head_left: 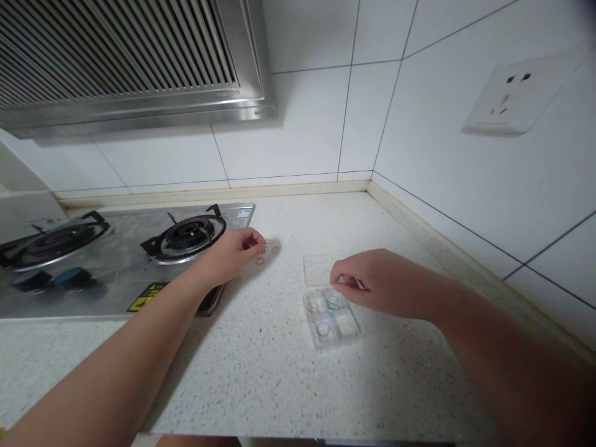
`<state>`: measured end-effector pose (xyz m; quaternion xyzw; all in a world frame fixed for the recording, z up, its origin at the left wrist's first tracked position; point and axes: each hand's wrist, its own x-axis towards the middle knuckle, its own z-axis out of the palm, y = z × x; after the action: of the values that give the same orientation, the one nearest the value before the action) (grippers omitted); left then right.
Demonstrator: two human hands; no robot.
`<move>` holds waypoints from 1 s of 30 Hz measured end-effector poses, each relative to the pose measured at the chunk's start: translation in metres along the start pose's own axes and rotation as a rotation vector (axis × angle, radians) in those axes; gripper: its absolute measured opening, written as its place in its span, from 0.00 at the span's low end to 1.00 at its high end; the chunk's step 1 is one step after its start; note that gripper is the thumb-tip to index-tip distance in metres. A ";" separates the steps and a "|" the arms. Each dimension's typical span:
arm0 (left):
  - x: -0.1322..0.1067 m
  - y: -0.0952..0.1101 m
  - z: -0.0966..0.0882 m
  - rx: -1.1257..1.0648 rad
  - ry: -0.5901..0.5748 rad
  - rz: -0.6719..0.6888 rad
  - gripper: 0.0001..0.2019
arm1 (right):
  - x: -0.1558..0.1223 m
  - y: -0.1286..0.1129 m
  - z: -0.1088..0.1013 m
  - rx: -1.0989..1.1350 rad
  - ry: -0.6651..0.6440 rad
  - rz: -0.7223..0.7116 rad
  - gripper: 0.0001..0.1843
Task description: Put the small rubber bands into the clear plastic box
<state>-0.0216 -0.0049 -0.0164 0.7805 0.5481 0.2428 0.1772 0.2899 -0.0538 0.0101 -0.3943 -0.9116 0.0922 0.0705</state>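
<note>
A clear plastic compartment box (334, 340) lies on the counter with its transparent lid (316, 271) folded back flat behind it. Inside are small thin loops: an orange-brown loop (312, 307), green loops (332, 303) and a pale purple loop (323, 329). The front-right compartment shows no loop. My right hand (367, 276) hovers by the box's back-right corner, thumb and forefinger pinched; whatever they hold is too small to make out. To the left, my left hand (237, 251) is pinched at the counter beside a few loose loops (259, 261); its fingertips' contents are unclear.
A gas stove (116, 298) with two burners and blue-topped knobs is at the left. The range hood (139, 112) hangs above it. White tiled walls (307, 152) meet in the back corner, and a wall socket (512, 93) is on the right.
</note>
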 end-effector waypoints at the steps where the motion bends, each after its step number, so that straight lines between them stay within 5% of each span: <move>1: -0.001 0.004 0.001 -0.057 -0.010 0.015 0.13 | 0.000 0.000 0.000 -0.003 0.004 0.003 0.09; 16: -0.026 0.049 0.010 -0.658 -0.143 0.016 0.10 | 0.000 -0.006 -0.001 -0.001 0.024 -0.045 0.08; 23: -0.031 0.064 0.016 -0.761 -0.076 0.115 0.04 | -0.001 -0.001 -0.002 0.055 0.167 -0.133 0.07; 30: -0.036 0.071 0.022 -0.847 -0.105 0.058 0.03 | 0.000 0.000 -0.003 0.113 0.274 -0.171 0.07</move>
<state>0.0355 -0.0627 -0.0026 0.6651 0.3681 0.4111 0.5031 0.2906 -0.0534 0.0129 -0.3197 -0.9170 0.0824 0.2237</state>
